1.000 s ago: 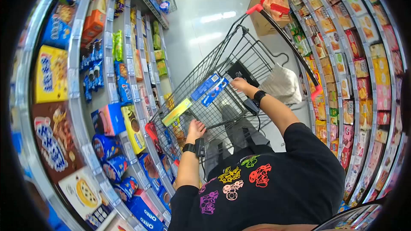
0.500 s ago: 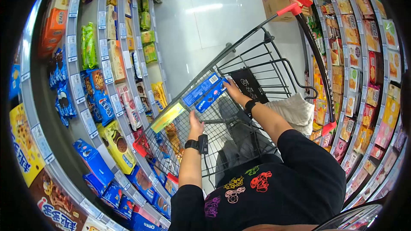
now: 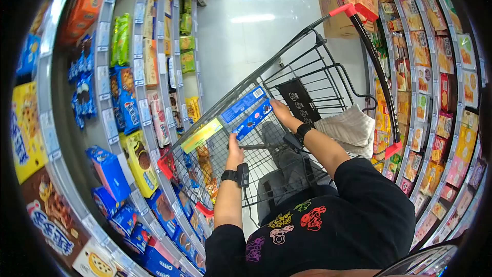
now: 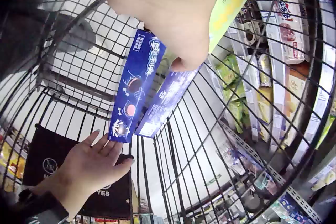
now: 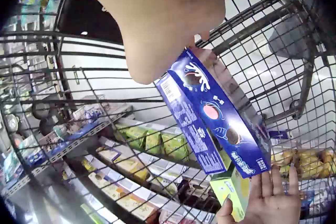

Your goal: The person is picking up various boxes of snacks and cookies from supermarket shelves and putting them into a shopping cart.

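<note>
A blue cookie box (image 3: 252,121) lies slanted inside the cart, one end at each hand. The left hand (image 3: 234,154) touches its lower end; straight fingers of this hand (image 5: 273,198) show in the right wrist view. At the far end is the right hand (image 3: 283,113); in the left wrist view its fingers (image 4: 105,149) are extended against the box (image 4: 132,87). Neither hand visibly curls round it. Alongside lies a second blue box (image 3: 242,104), with a barcode at one end. A yellow-green box (image 3: 201,136) lies beyond the left hand, by the cart's side.
The wire cart (image 3: 307,66) has a black handle with red ends and a black panel (image 3: 298,100). Pale cloth (image 3: 351,131) hangs near the handle. Snack shelves (image 3: 143,138) stand left, more shelves (image 3: 410,97) right. A cardboard box (image 3: 335,10) sits on the floor.
The left hand has moved up from apart to the box's lower end. The slanted blue box has shifted slightly toward the body. The right hand stays at its far end.
</note>
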`<action>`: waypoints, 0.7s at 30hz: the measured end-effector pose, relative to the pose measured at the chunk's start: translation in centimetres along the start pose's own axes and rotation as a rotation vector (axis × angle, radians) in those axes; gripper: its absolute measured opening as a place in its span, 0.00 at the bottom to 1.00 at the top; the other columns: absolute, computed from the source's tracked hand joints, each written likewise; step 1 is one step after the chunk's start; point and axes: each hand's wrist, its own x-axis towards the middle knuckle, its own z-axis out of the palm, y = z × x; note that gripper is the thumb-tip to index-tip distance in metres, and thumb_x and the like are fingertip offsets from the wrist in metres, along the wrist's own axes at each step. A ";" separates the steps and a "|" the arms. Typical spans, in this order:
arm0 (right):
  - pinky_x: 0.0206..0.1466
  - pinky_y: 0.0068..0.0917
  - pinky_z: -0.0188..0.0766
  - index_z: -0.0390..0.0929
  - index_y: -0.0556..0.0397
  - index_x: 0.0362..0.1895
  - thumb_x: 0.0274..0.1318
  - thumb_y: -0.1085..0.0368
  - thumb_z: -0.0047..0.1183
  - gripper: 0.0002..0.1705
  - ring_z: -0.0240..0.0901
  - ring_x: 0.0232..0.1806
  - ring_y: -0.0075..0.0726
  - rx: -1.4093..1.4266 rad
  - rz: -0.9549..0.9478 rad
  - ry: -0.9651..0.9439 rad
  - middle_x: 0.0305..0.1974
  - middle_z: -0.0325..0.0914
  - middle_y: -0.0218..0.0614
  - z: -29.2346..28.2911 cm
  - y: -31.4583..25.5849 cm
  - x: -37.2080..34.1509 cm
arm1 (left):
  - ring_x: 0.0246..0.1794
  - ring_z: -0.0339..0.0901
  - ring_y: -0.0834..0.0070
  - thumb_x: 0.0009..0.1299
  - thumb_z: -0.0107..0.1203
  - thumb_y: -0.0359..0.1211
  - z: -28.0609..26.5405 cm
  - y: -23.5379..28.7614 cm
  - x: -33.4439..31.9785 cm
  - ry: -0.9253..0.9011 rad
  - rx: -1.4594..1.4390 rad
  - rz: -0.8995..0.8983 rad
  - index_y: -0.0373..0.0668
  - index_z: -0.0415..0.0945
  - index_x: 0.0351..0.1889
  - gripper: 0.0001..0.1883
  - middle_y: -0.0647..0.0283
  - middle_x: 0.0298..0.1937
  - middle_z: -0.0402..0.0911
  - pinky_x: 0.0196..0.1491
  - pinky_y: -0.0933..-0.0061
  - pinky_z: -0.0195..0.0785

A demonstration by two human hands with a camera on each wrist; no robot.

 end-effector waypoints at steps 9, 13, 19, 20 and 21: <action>0.51 0.33 0.64 0.75 0.53 0.46 0.58 0.47 0.38 0.26 0.70 0.49 0.49 -0.219 -0.291 -0.011 0.44 0.76 0.46 0.6 -8.3 -7.7 | 0.49 0.65 0.75 0.57 0.49 0.47 -1.9 -0.3 -7.5 0.223 -0.257 0.186 0.45 0.71 0.43 0.21 0.68 0.45 0.73 0.55 0.61 0.50; 0.48 0.34 0.67 0.76 0.52 0.46 0.56 0.53 0.45 0.20 0.72 0.45 0.50 -0.146 -0.577 0.059 0.42 0.77 0.47 1.0 -11.3 -13.4 | 0.34 0.66 0.73 0.59 0.48 0.44 -2.7 -0.4 -12.4 0.382 -0.090 0.488 0.36 0.71 0.30 0.18 0.65 0.30 0.70 0.39 0.67 0.59; 0.55 0.26 0.64 0.69 0.61 0.51 0.54 0.72 0.43 0.19 0.70 0.51 0.33 0.223 -0.886 0.002 0.48 0.74 0.42 -1.4 -16.0 -26.9 | 0.57 0.59 0.61 0.59 0.51 0.28 -4.7 -2.1 -25.5 0.452 0.032 1.385 0.33 0.62 0.47 0.19 0.50 0.56 0.63 0.61 0.63 0.48; 0.57 0.26 0.61 0.68 0.62 0.52 0.53 0.72 0.40 0.20 0.68 0.53 0.33 0.332 -0.933 -0.045 0.50 0.73 0.43 -2.1 -16.9 -29.5 | 0.61 0.56 0.60 0.58 0.50 0.26 -4.7 -2.0 -30.0 0.481 0.098 1.489 0.33 0.62 0.48 0.20 0.50 0.59 0.61 0.63 0.62 0.45; 0.59 0.26 0.58 0.67 0.63 0.52 0.53 0.72 0.38 0.21 0.66 0.55 0.33 0.441 -0.969 -0.103 0.51 0.71 0.44 -2.5 -17.2 -32.1 | 0.64 0.53 0.58 0.56 0.49 0.25 -5.0 -2.8 -34.4 0.520 0.169 1.585 0.32 0.61 0.50 0.22 0.49 0.62 0.58 0.65 0.60 0.43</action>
